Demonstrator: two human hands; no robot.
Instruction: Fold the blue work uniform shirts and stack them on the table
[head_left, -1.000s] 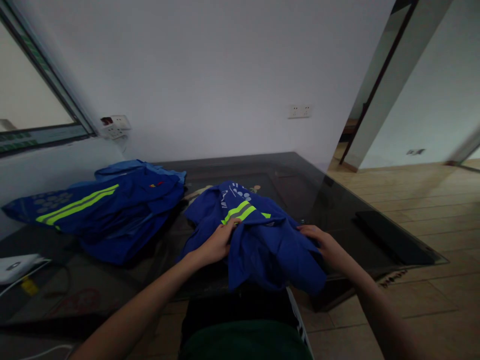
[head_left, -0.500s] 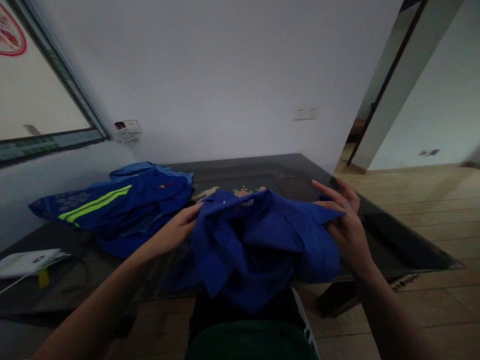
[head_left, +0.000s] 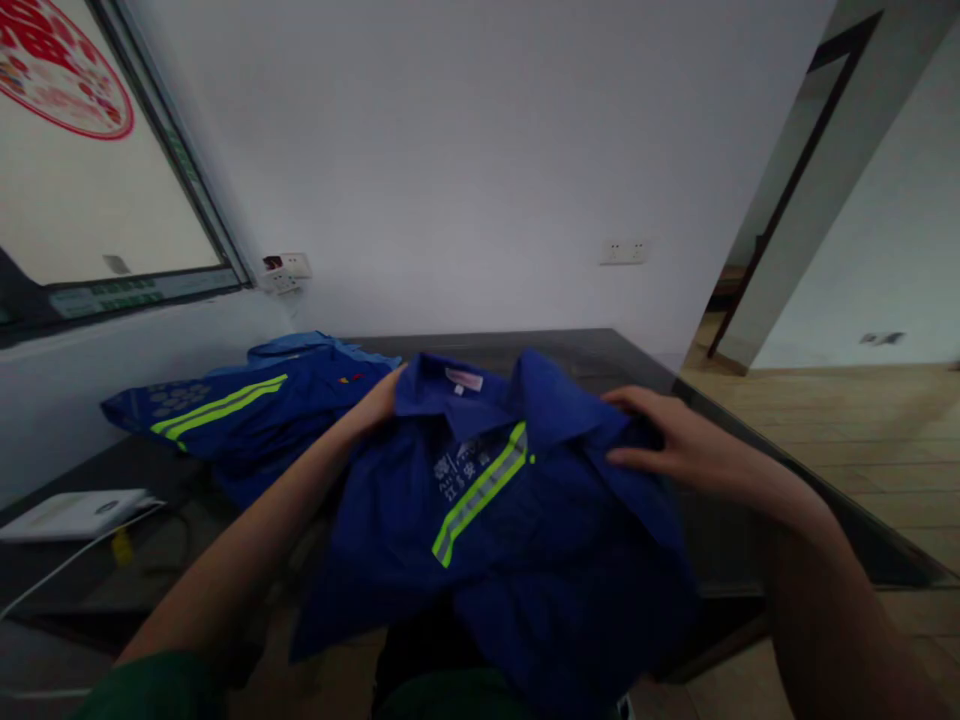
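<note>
A blue work jacket (head_left: 405, 490) with a stand-up collar hangs spread between my hands at the table's front edge. A yellow-green and grey reflective strip crosses its chest, and a pale label shows inside the collar. My left hand (head_left: 386, 395) grips the jacket beside the collar's left side; its fingertips are hidden by the cloth. At the other shoulder, my right hand (head_left: 656, 430) has the fabric between its thumb and fingers. The lower part of the jacket drops over the edge towards my lap.
Another blue garment (head_left: 255, 440) with reflective strips lies heaped on the dark table (head_left: 480, 345) at the left, a lighter blue cloth (head_left: 300, 345) behind it. A white box-like device (head_left: 75, 515) with a cable sits at the near left. A wall socket (head_left: 624, 252) is behind.
The bunched jacket has been lifted and opened out, so its collar, label and reflective strip now show. My right hand has turned inward and closed on the shoulder. The view has shifted slightly.
</note>
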